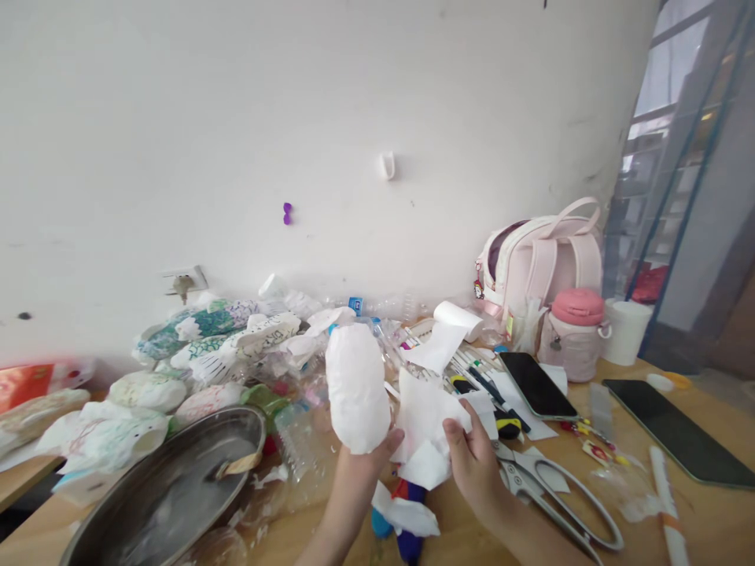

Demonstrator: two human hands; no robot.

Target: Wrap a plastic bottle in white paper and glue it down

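Note:
My left hand (366, 460) holds up a plastic bottle wrapped in white paper (355, 387), gripping it at the bottom end. My right hand (469, 456) pinches a torn piece of white tissue paper (425, 417) just to the right of the bottle. Below both hands, loose white paper scraps lie over a blue and red object (406, 515) on the wooden table (678, 519).
A metal basin (171, 491) sits at the front left. Behind it lies a pile of paper-covered, painted bottles (206, 346). Scissors (548, 491), two phones (536, 384), markers, a tissue roll (457, 317), a pink backpack (539, 259) and a pink flask (575, 330) lie to the right.

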